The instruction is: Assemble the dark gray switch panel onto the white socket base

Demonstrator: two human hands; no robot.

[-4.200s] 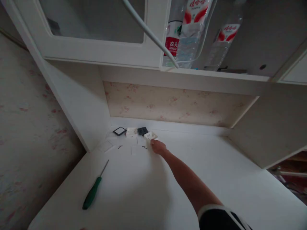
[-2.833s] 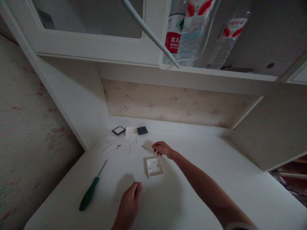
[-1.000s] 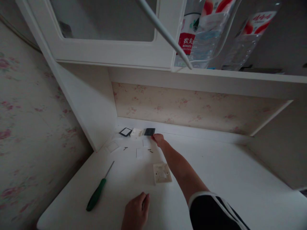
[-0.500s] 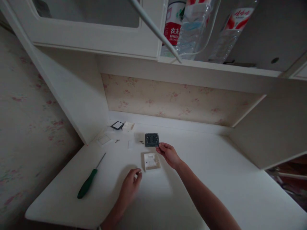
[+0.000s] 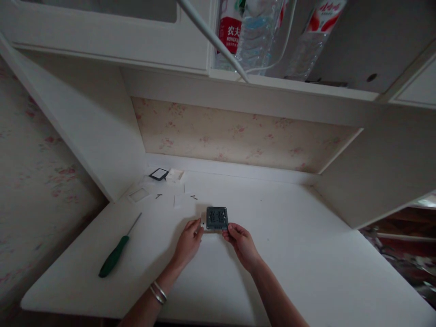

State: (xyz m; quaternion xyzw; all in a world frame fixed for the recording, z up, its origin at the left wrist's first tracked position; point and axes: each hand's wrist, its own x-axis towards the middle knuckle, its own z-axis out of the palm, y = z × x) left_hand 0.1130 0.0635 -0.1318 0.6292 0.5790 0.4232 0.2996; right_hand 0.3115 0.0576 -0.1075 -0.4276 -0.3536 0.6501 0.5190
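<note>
My right hand [image 5: 240, 238] pinches the lower right corner of a dark square switch module [image 5: 216, 217] and holds it just above the white desk [image 5: 306, 254]. Right below the module lies the white mounting box [image 5: 203, 224], almost fully covered by it. My left hand [image 5: 189, 238] rests on the desk at the box's left edge, fingers curled and touching it. Two bracelets circle my left wrist.
A green-handled screwdriver [image 5: 115, 252] lies at the left. At the back left corner sit a black frame [image 5: 158, 174], a white part [image 5: 175, 175], a flat white frame [image 5: 138, 195], white plates and small screws [image 5: 158, 196]. Water bottles [image 5: 252, 32] stand on the shelf above.
My right hand picked up the dark module from the back row and brought it down over the white box. My left hand slid forward to the box's left edge.
</note>
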